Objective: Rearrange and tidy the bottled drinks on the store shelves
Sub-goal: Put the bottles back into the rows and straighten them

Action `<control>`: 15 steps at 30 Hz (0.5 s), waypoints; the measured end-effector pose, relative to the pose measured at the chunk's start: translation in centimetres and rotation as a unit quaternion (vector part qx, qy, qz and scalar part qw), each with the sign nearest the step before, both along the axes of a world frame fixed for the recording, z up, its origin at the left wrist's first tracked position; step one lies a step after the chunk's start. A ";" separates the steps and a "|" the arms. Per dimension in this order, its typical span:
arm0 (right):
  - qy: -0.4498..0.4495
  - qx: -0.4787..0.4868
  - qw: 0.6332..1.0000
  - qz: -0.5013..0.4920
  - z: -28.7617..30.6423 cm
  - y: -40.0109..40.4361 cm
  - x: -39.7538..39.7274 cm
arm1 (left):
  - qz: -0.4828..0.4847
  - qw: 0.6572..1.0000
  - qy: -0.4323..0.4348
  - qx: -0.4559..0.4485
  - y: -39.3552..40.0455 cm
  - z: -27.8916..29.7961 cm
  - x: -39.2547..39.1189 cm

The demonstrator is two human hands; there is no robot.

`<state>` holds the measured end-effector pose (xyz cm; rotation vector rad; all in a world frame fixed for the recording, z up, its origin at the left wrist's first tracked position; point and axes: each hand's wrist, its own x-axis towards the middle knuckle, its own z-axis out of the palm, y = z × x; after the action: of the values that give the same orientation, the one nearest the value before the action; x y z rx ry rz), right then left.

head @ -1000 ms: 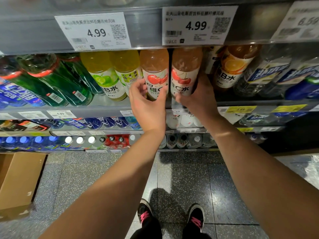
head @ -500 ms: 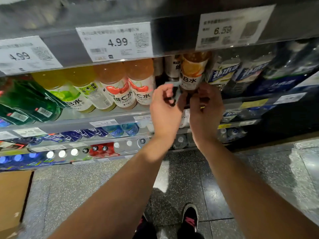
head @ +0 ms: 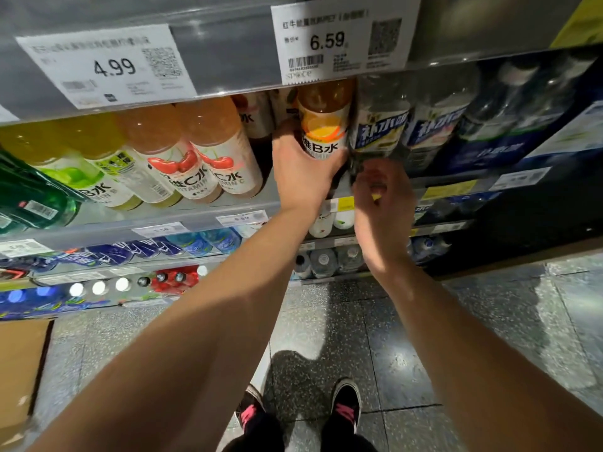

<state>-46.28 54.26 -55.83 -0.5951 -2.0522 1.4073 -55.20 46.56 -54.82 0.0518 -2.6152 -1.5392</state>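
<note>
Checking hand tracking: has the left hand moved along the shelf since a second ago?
Yes. The left hand went rightward, from the cherry-label bottles to gripping the orange-label bottle.

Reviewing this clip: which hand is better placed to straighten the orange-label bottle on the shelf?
Left. The left hand already wraps the orange-label bottle from its left side. The right hand sits lower, fingers curled near the shelf edge below the blue-label bottle, blurred.

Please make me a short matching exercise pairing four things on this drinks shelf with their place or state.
Things:
1. orange bottle
2. cherry bottles
3. 6.59 tag
4. right hand

Places or states:
A. on the shelf edge above the orange bottle
B. gripped by the left hand
C. left of the left hand
D. below the blue-label bottles, blurred

Pairs: 1-B, 2-C, 3-A, 4-D
</note>
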 end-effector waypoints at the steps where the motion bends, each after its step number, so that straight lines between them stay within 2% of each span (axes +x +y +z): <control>1: 0.007 -0.003 1.000 0.005 0.2 0.0 0.0 | 0.010 1.000 -0.002 0.011 0.0 0.0 0.3; 5: 0.009 -0.048 0.996 0.069 0.6 -1.1 -0.5 | 0.064 0.996 0.031 0.047 -0.8 -0.4 2.0; 8: -0.054 -0.083 0.990 0.102 1.1 -2.4 -2.0 | 0.101 0.991 0.051 0.069 -1.6 -0.6 3.3; 11: -0.111 -0.049 0.981 0.148 1.9 -3.0 -3.9 | 0.079 0.993 0.047 0.080 -2.4 -0.8 4.1; 15: -0.112 -0.051 0.976 0.177 2.2 -3.4 -5.1 | 0.075 0.992 0.045 0.086 -5.0 -0.4 5.4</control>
<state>-51.33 50.83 -53.60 -0.4600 -2.3644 1.7229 -49.76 41.61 -55.24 0.1841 -2.3464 -1.6663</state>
